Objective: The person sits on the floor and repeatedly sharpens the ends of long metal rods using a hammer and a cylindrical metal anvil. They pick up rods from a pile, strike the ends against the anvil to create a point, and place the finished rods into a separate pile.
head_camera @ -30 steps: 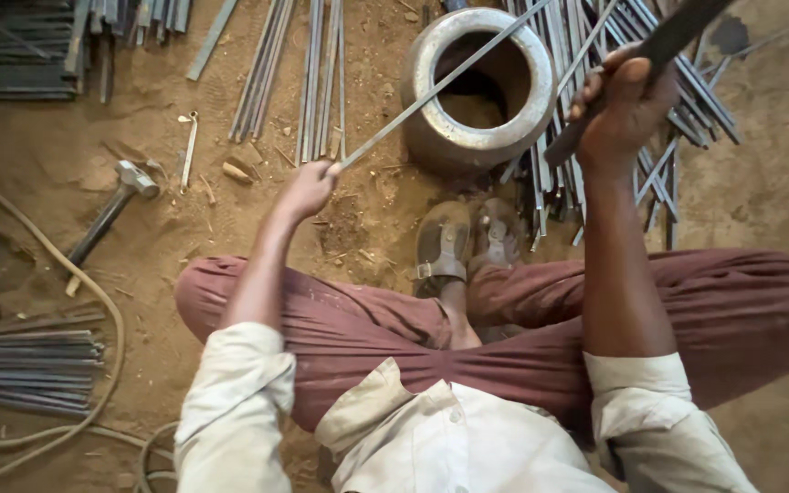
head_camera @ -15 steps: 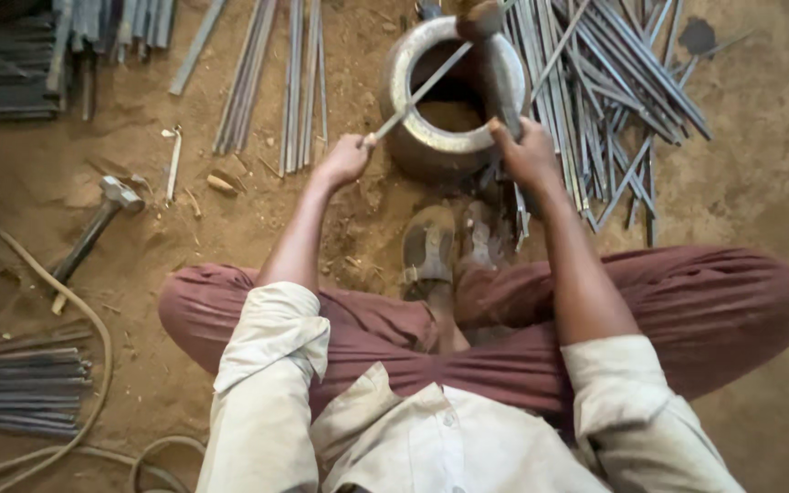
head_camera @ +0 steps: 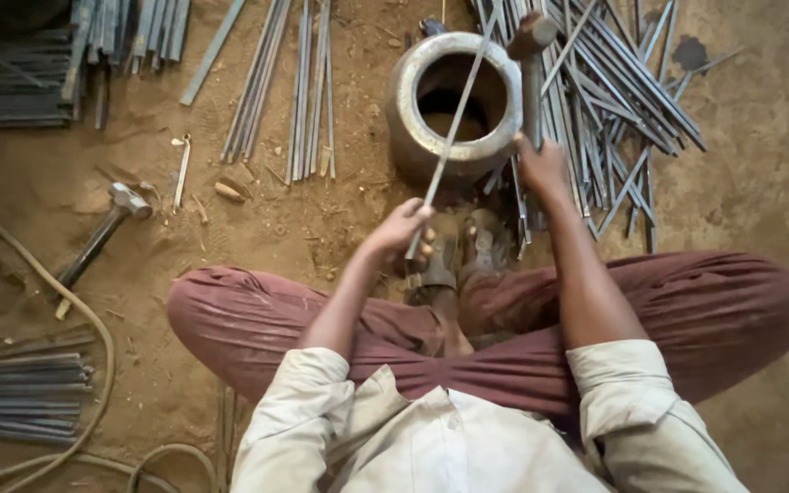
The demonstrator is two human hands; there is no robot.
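Two bare hands are seen over the dirt floor (head_camera: 760, 137), in front of crossed legs in maroon trousers. The left hand (head_camera: 401, 236) is closed around the near end of a long thin grey metal rod (head_camera: 454, 128), which is laid slantwise across the rim of a heavy hollow steel cylinder (head_camera: 410, 119) standing upright near the floor's far edge. The right hand (head_camera: 541, 166) is wrapped around the handle of a hammer with a rounded metal head (head_camera: 531, 35).

Compared with a second ago, the hammer has been swung down from its raised position, and its head is now just beside the cylinder's right rim, close to the rod; whether it touches cannot be told. The rod has been kept across the opening, so a blow upon it appears to be in hand.

A second hammer (head_camera: 102, 230) lies untouched by the left edge, and loose grey rods (head_camera: 623, 119) are heaped at the right.
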